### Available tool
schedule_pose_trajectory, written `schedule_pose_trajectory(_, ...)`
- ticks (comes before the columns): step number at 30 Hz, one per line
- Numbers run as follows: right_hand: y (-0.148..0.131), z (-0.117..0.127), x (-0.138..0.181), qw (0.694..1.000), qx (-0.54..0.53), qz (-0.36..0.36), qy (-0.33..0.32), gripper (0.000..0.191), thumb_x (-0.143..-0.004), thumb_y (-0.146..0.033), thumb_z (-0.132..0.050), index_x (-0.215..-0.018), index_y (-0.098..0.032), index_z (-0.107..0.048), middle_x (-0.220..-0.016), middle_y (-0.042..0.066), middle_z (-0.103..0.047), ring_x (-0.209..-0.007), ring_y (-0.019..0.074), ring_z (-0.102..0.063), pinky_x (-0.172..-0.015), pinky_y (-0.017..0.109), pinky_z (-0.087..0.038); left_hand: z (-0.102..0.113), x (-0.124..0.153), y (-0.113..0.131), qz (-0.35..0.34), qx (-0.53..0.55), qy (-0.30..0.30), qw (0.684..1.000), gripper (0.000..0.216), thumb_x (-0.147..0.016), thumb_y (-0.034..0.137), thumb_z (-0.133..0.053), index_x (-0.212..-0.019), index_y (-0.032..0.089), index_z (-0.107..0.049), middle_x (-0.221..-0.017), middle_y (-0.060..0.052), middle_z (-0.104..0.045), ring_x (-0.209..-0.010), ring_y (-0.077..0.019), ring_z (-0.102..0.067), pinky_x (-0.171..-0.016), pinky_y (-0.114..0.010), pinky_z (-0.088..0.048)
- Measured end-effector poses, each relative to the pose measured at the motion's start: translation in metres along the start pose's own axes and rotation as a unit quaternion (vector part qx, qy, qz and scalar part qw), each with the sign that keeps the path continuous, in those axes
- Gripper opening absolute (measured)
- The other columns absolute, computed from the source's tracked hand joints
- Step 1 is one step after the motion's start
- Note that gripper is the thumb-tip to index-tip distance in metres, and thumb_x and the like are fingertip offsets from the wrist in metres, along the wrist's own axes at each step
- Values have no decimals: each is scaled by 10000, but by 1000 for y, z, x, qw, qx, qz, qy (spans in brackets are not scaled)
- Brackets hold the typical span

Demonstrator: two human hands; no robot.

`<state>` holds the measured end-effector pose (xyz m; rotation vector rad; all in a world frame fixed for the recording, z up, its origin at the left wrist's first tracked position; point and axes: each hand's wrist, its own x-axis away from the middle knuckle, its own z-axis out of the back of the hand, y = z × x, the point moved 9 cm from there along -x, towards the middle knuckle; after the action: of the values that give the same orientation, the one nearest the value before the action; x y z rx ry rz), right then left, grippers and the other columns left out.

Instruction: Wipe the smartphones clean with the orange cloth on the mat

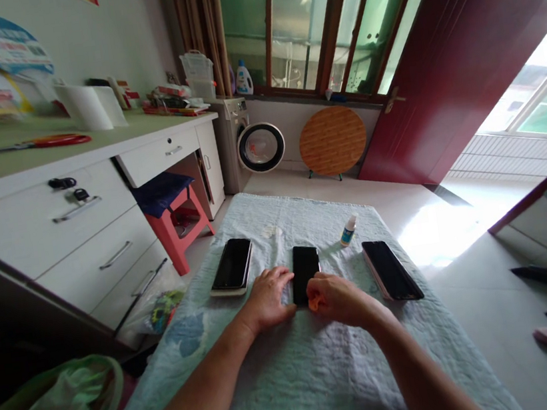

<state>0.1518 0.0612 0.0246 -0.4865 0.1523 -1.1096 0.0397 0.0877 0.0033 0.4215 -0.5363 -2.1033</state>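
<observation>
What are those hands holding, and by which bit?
The right hand grips an orange thing, its held part hidden; the left hand seems to touch the middle phone.

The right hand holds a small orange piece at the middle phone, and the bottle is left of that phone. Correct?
Not quite: the head view shows the bottle right of the middle phone, not left. The right hand does hold a small orange piece there.

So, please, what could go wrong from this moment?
The middle phone might slide on the wrinkled cloth if the right hand pushes too hard. The small bottle, standing on the same cloth, could tip. The phone at right, close to the cloth's edge, might be knocked off.
</observation>
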Motion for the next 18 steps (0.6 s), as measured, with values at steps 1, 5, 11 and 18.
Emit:
schedule_pose_trajectory(1,-5,-2,-1,1000,10,3,7,113,-772,-130,-592,-858,-191,-633,-863,8,-584,-721,113,-518,-633,216,-330,-1,0,-1,0,0,-5,1000,627,-635,283,-655,-1253,201,-590,-1332,-107,-540,-1193,-314,-510,-1036,-425,-407)
schedule_pose_trajectory(5,-24,-13,-8,997,68,5,39,135,-817,-169,-547,-939,-201,-594,-938,23,-571,-712,114,-531,-604,231,-314,-1,0,-1,-4,7,-10,1000,622,-654,239,-594,-1273,188,-573,-1346,-109,-535,-1204,-305,-505,-1050,-425,-397)
schedule_pose_trajectory(11,-31,-19,-11,993,99,6,59,154,-841,-187,-515,-987,-200,-559,-1003,47,-580,-765,139,-562,-585,250,-295,1,1,2,-15,30,-14,999,626,-720,294,-606,-1334,210,-526,-1372,-96,-522,-1216,-288,-500,-1064,-420,-380)
schedule_pose_trajectory(18,-11,-7,3,993,111,-26,27,116,-843,-192,-504,-943,-204,-563,-901,37,-611,-681,130,-537,-553,270,-220,0,2,1,10,-2,-33,999,592,-744,284,-651,-1324,232,-551,-1436,-78,-470,-1270,-286,-456,-1099,-413,-336)
